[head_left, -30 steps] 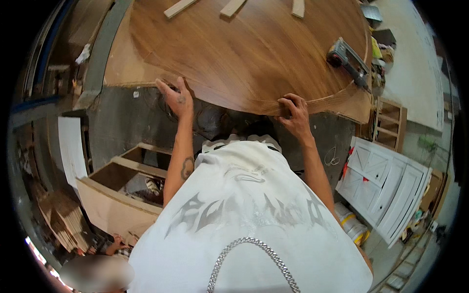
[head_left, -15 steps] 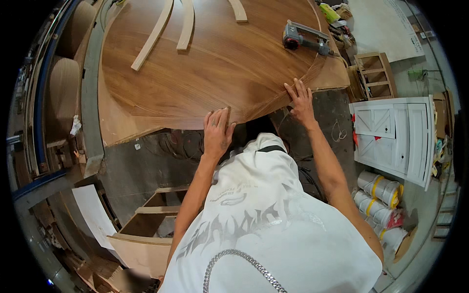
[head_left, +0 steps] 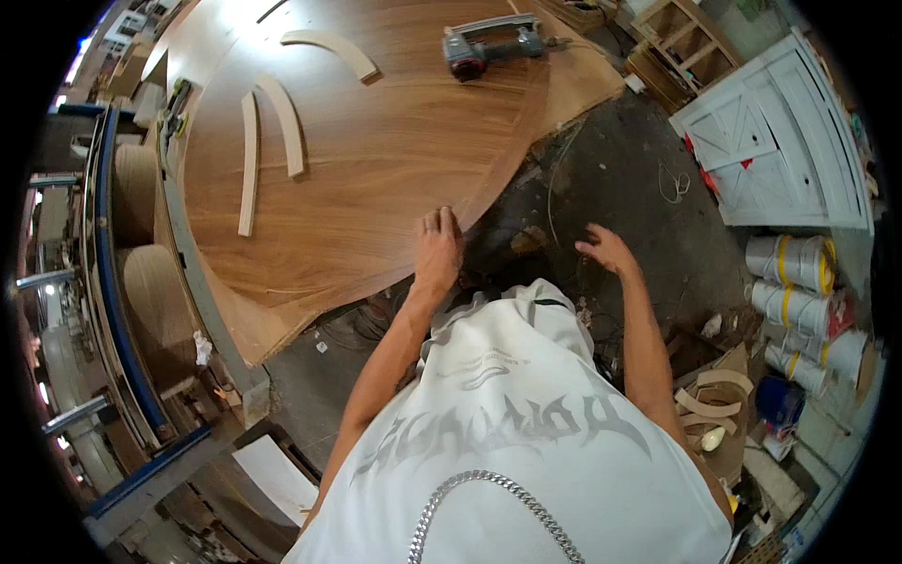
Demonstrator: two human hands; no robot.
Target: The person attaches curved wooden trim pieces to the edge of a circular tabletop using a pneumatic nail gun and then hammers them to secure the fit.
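Note:
A large round wood-grain panel (head_left: 376,160) lies on a bigger board (head_left: 249,324) whose corners stick out beyond its curve. At the near edge of the panel is my left hand (head_left: 439,249), its fingers bent together over the rim. My right hand (head_left: 607,250) hangs over the floor to the right, off the panel, fingers loosely bent and apart with nothing in them. On the panel lie curved wooden strips: one at the left (head_left: 249,164), one beside it (head_left: 285,127) and one farther back (head_left: 331,49). A grey nail gun (head_left: 489,49) rests at the panel's far right.
A white cabinet (head_left: 799,122) and a small wooden frame (head_left: 684,42) stand at the right. Several white buckets with yellow bands (head_left: 787,260) lie below them. Curved wooden pieces (head_left: 711,397) sit near my right elbow. A blue-edged rack (head_left: 117,273) runs along the left.
The view has turned to the right. My right hand has come off the panel's edge and moved out over the floor; my left hand is still at the rim.

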